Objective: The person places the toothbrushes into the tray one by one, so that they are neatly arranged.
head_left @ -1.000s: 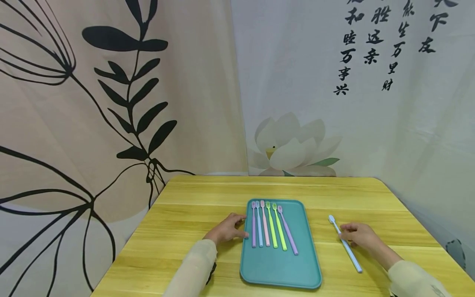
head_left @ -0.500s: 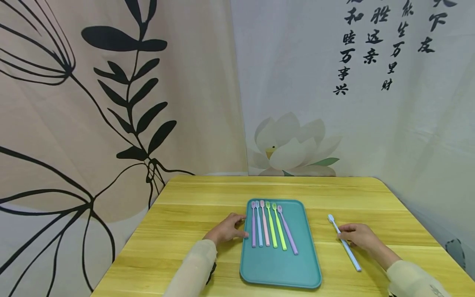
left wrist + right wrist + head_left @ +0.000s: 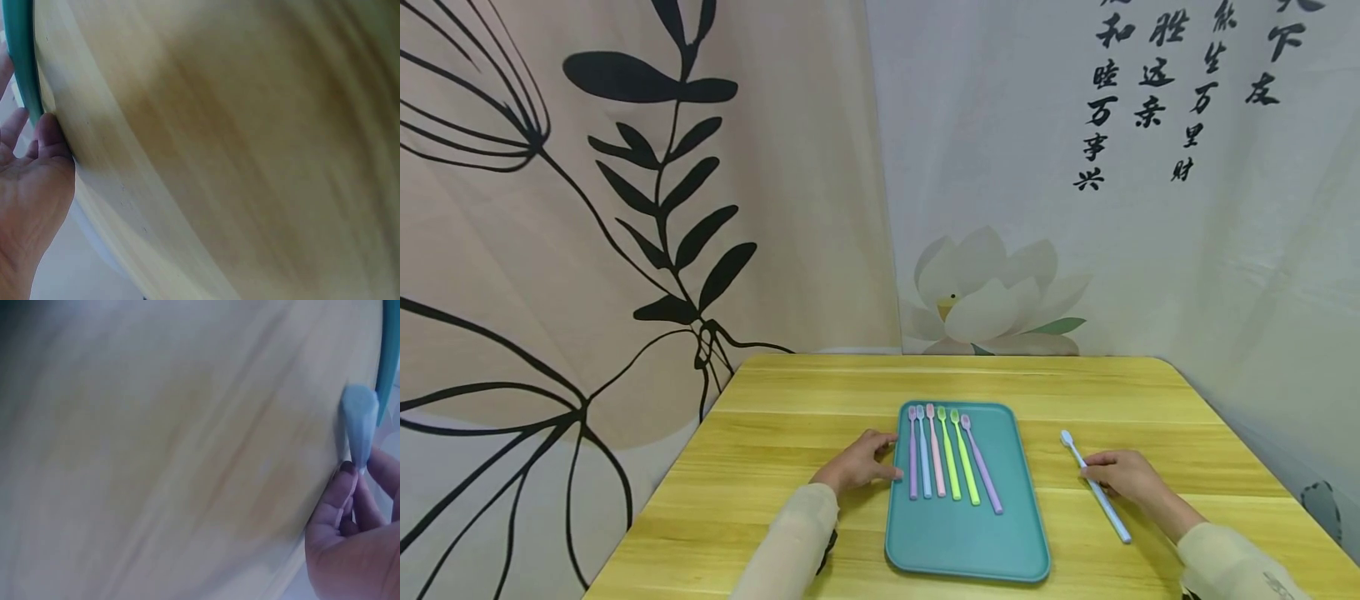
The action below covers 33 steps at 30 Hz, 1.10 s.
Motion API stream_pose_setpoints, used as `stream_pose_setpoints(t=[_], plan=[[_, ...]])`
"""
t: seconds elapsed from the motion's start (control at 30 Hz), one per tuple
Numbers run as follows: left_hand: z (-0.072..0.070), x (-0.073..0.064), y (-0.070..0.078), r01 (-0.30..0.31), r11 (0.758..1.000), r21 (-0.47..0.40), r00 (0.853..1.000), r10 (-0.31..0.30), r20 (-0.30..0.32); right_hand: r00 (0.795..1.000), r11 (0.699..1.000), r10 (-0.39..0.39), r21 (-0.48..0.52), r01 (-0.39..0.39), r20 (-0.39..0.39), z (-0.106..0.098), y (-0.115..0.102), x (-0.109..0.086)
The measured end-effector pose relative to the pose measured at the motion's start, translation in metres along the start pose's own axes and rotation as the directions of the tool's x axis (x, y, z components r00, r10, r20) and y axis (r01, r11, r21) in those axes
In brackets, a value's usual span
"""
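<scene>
To the right of the tray, my right hand point(image 3: 1126, 475) pinches a light blue toothbrush point(image 3: 1108, 512) around the middle. Its head points away from me, and its handle end slants down to the right. In the right wrist view the toothbrush head point(image 3: 360, 406) sticks out beyond my thumb and fingers. My left hand point(image 3: 857, 465) rests against the left rim of a teal tray point(image 3: 966, 542), thumb and fingers spread along it. Several toothbrushes lie side by side in the tray: purple, blue, a pink toothbrush point(image 3: 936, 450), two green ones, and a slanted purple toothbrush point(image 3: 981, 467) at the right.
The tray stands on a light wooden table point(image 3: 805, 392) with rounded far corners. Behind the table hangs a cloth backdrop point(image 3: 797, 183) printed with dark plants, a lotus and black characters.
My right hand and the blue toothbrush have shifted very slightly left and away from me. The left hand, the tray and the toothbrushes in it stay where they were.
</scene>
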<state>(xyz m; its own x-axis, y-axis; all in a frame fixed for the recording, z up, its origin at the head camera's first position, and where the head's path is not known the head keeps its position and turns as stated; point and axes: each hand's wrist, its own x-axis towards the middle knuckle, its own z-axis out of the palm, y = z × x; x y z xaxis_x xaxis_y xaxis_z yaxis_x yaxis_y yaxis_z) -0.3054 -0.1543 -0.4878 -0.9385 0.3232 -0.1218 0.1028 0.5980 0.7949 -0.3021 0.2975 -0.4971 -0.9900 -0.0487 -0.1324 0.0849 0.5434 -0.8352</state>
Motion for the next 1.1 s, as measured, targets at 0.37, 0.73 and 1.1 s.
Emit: stream_pose_setpoints(t=[0.37,0.73,1.1], plan=[[0.001,0.001,0.0,-0.004,1.0,0.008,1.0,0.004,-0.001,0.999,0.999,0.034,0.037,-0.034,-0.005,-0.003,-0.002,0.0],[0.001,0.001,-0.002,-0.014,1.0,0.012,1.0,0.015,-0.002,0.998,0.996,0.058,0.061,-0.058,0.001,-0.001,-0.008,0.002],[0.001,0.0,0.0,0.002,1.0,0.015,1.0,-0.002,-0.007,0.997,0.985,0.073,0.154,-0.073,0.007,-0.003,-0.019,0.003]])
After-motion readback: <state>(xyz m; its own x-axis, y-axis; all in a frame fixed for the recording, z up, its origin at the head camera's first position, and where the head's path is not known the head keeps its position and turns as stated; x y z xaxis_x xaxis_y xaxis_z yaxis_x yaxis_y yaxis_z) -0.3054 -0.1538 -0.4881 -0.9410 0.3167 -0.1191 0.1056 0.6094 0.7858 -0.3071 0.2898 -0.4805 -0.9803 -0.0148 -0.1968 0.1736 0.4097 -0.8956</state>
